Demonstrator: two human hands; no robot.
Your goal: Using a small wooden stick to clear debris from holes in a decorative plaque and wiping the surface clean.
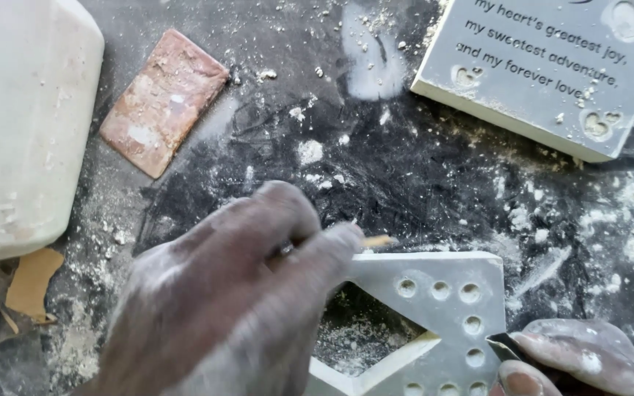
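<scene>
Nearest the camera, the person's left hand (236,293) is filling the lower left of the view, dusted white, its fingers curled around a thin tan stick (378,240) whose tip is poking out past the fingertips toward the far right. Just to its right, a white cast plaster piece (453,315) with an angular arrow-like outline and a row of round holes is lying flat on the dark, powder-strewn work surface (405,169); the left fingertips are resting at its upper left edge, so the piece is sitting right beside and slightly under that hand. At the lower right corner, the right hand (581,359) is pinching a small dark blade (504,346) against the piece's right edge, thumb and fingers closed on the tool. To work this edge well, the blade is probably best kept at a shallow angle with light strokes while the left hand is steadying the piece, since thin plaster around the holes looks likely to chip. Farther off, a reddish rectangular block (163,103) is lying at the far left, a large pale container (23,125) is sitting at the left edge, and a grey rectangular plaque (552,73) with heart-shaped dents is resting at the far right.
</scene>
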